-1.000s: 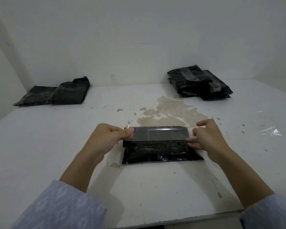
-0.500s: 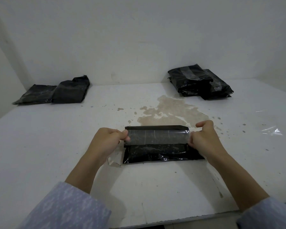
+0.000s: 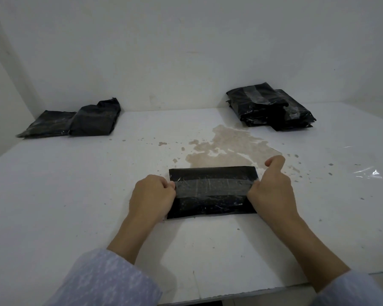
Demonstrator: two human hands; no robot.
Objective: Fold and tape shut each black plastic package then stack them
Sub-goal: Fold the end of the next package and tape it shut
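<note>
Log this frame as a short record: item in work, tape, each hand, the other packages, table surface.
item in work: folded black plastic package, flat on the white table
tape: clear tape strip stretched across the package
left hand: pinches the strip's left end
right hand: pinches the strip's right end
far right: stack of taped black packages
far left: flat untaped black packages
table surface: brown stain

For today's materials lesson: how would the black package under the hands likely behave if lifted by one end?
The black package would probably sag, since its thin film shows creases. Its glossy surface suggests it may slip in the fingers. It lies flat, so rolling seems unlikely.
</note>
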